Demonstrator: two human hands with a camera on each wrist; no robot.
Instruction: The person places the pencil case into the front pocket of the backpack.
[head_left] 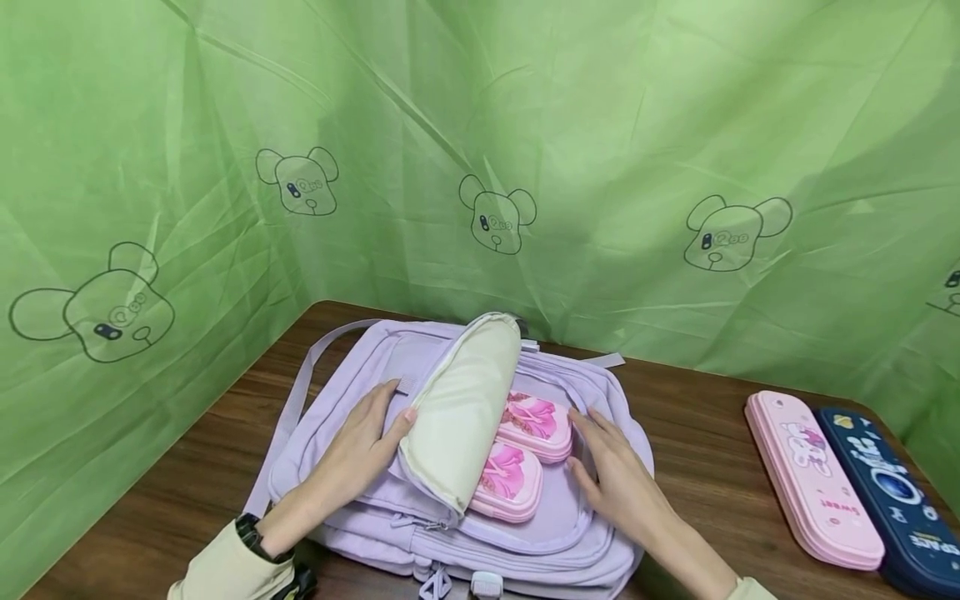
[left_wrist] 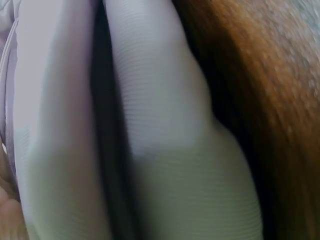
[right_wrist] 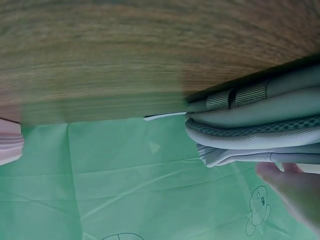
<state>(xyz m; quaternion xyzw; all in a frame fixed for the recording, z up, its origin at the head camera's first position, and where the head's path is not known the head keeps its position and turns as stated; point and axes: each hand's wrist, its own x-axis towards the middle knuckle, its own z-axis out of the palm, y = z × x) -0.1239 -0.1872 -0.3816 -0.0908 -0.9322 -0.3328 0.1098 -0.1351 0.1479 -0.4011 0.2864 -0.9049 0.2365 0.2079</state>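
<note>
A lavender backpack [head_left: 555,533] lies flat on the table, its front pocket folded open so the cream lining of the flap [head_left: 461,417] shows. Two pink cases [head_left: 536,425] with a pink figure print sit in the pocket, partly covered by the flap. My left hand [head_left: 360,437] rests on the backpack, thumb at the flap's left edge and fingers relaxed. On the other side my right hand [head_left: 622,475] has its fingers extended, fingertips right at the edge of the upper case. In the right wrist view, my right hand [right_wrist: 295,192] appears beside the backpack's side [right_wrist: 250,132].
A pink pencil case [head_left: 817,483] with a rabbit print and a navy space-print case [head_left: 892,500] lie side by side at the right. Green cloth [head_left: 600,125] with bear outlines encloses the wooden table [head_left: 697,442]. A strap [head_left: 296,400] trails at the backpack's left.
</note>
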